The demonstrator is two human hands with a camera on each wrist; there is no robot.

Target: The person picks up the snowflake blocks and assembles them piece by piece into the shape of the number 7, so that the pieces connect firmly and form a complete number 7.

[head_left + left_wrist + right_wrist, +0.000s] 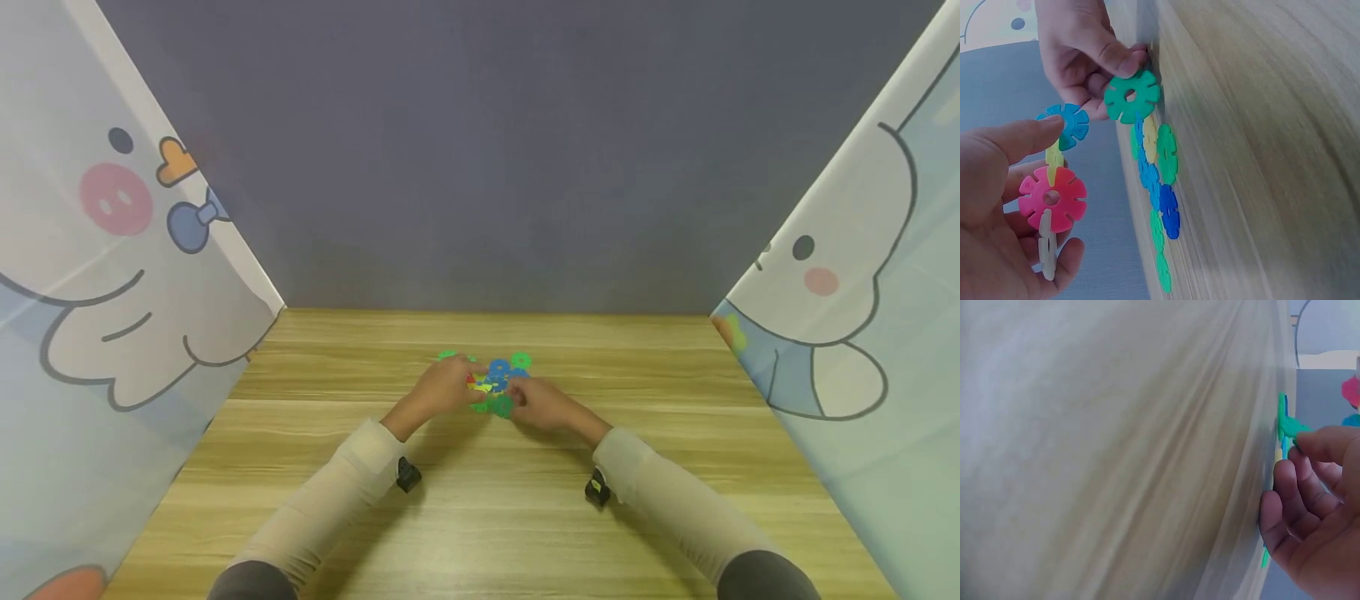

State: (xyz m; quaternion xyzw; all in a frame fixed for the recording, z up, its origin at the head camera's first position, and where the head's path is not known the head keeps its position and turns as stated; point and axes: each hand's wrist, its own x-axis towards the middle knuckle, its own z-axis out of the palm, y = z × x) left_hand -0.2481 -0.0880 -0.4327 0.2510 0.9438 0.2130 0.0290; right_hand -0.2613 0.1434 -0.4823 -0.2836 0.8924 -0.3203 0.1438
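My left hand [446,385] holds a short chain of slotted plastic snowflake discs. In the left wrist view the chain runs from a blue disc [1076,130] under the thumb, through a yellow disc [1054,156] and a pink disc [1071,201], to a white disc [1047,250] by the curled fingers. Opposite it, my right hand [546,404] pinches a green disc [1146,97] between thumb and forefinger, tilted up close over the tabletop. The green disc overlaps a blue disc behind it in this view.
Several loose discs lie flat on the wooden table [495,500] between and around the hands, among them a green one [1167,159], a yellow one [1150,140] and a dark blue one [1170,215]. A grey panel [480,167] stands behind; printed cartoon sheets [247,275] flank both sides.
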